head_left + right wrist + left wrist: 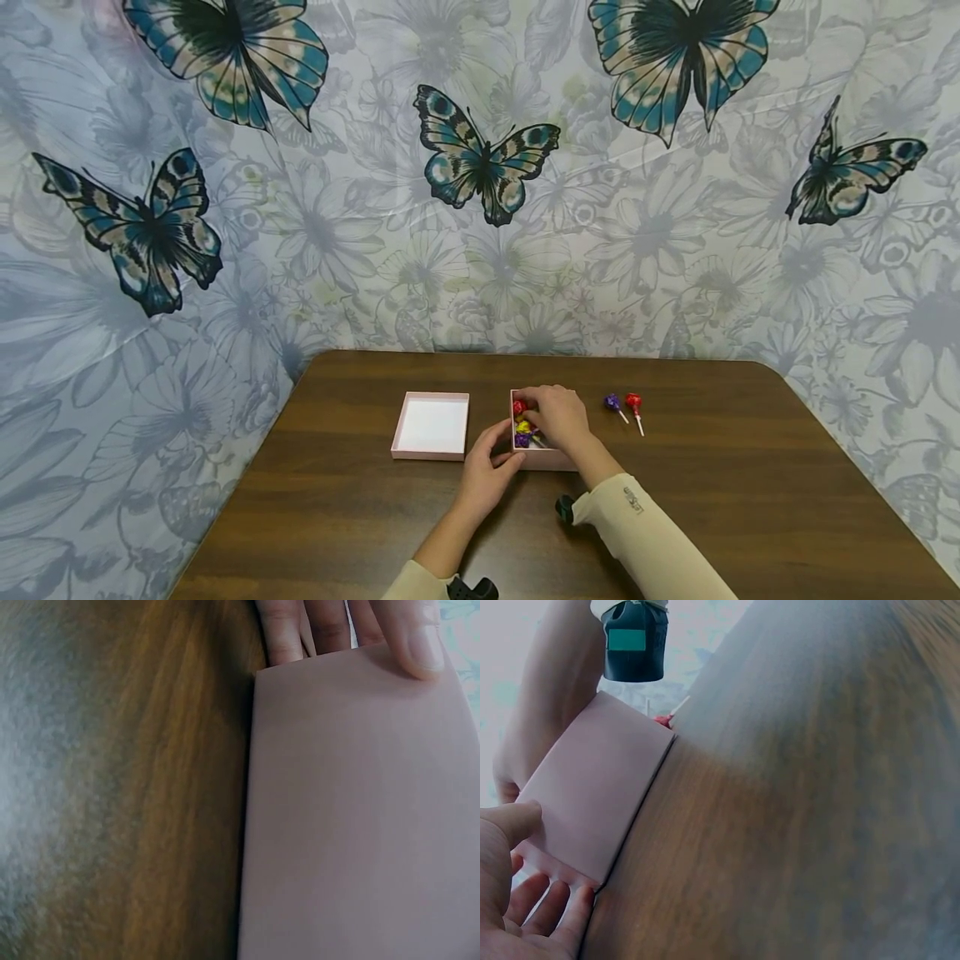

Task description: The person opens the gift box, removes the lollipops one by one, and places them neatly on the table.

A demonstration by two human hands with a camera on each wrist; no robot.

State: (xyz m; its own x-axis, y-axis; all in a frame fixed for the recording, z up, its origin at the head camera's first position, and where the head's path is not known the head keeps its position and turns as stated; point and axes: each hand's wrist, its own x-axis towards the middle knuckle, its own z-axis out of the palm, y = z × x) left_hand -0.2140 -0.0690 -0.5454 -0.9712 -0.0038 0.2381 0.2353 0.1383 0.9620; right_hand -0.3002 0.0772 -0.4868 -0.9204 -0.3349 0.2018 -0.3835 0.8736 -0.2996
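Note:
A pink box (551, 460) stands on the table, its front wall filling much of both wrist views. My left hand (486, 471) grips the box's front left corner, thumb on the front wall and fingers (549, 904) along the left side. My right hand (558, 417) reaches over the open top with its fingers down inside; the box wall and the hand hide what they touch. Beside them in the box lie wrapped lollipops: a red one (520, 407), a yellow one (522, 427) and a purple one (522, 439).
Left of the box lies a pink-rimmed tray or lid (429, 457) with a white inside. To the right, a purple lollipop (612, 402) and a red lollipop (633, 400) lie on the brown wooden table (337, 508). Behind hangs a butterfly-patterned cloth (510, 275).

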